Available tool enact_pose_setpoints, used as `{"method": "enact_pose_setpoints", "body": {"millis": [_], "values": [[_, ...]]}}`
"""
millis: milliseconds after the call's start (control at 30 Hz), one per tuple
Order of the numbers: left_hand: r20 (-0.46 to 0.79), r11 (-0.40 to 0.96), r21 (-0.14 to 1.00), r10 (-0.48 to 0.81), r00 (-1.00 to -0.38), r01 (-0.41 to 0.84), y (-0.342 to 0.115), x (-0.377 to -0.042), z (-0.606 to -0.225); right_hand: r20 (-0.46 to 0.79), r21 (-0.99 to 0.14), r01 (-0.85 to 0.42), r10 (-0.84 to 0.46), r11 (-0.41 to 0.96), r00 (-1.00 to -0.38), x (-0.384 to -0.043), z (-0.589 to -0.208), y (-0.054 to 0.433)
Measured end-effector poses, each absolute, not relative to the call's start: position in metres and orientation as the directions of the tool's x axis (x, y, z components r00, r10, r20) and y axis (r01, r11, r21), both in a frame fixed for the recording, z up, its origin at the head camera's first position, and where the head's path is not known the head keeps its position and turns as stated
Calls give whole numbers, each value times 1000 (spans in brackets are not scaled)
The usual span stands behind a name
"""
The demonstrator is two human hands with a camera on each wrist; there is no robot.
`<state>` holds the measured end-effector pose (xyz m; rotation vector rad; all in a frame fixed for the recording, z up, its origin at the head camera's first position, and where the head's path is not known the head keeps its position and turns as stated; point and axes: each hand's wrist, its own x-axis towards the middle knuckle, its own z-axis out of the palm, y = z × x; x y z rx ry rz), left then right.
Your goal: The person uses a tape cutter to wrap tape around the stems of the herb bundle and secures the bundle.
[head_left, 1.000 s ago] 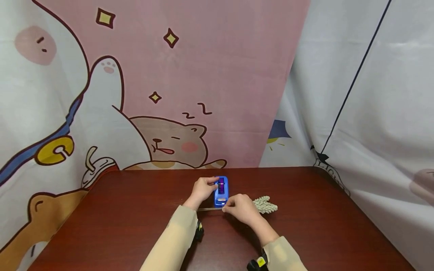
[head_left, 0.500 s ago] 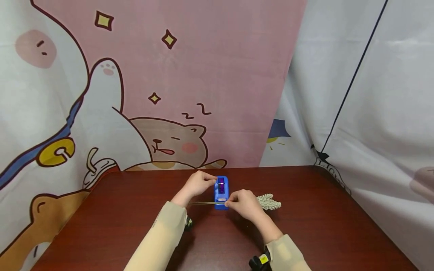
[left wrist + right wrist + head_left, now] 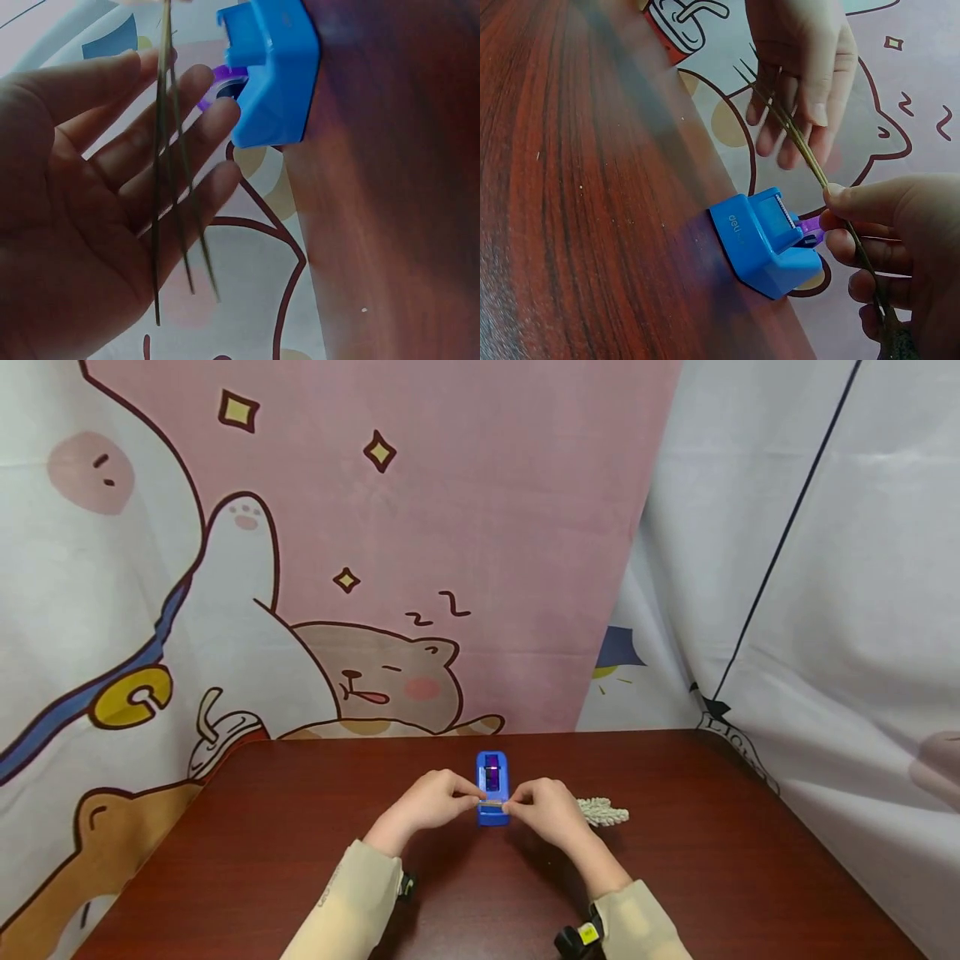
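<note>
My right hand (image 3: 553, 812) pinches a small bunch of thin stems (image 3: 804, 151) between thumb and fingertips. Pale green bushy heads (image 3: 604, 812) stick out to the right behind that hand. My left hand (image 3: 112, 157) is at the free ends of the stems, its fingers loosely spread and the thumb apart from them; in the left wrist view the stems cross in front of its palm and fan out downward. A blue tape dispenser (image 3: 757, 244) with a purple core (image 3: 810, 231) stands just beyond the stems, its serrated cutter facing me.
The dark red-brown wooden table (image 3: 262, 852) reaches back to a cloth wall (image 3: 525, 527) printed with cartoon animals. White fabric (image 3: 825, 610) hangs at the right side. A black camera (image 3: 576, 939) is strapped to my right wrist.
My left hand moved away from the dispenser's left side, first leftward, then toward me to the stems. My right hand lifted the stems slightly, shifting a little right, over the dispenser's near end.
</note>
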<state>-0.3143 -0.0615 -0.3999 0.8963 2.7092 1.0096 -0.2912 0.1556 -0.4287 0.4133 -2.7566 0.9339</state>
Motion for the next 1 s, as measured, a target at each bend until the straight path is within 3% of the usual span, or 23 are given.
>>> {"method": "enact_pose_setpoints", "body": {"millis": [400,733,1000], "values": [[153,620,608,522,-839,496,-62,-305,-415,258,-595,-309,-188,742,-948,-293,-433,155],[197,587,594,557,-807,550,-62,-304,-415,276,-609,-325,-191,723,-942,-293,-431,156],[177,576,635,539,-823,514,-66,-304,-422,318,-546,-380,-235,747,-919,-291,-433,153]]}}
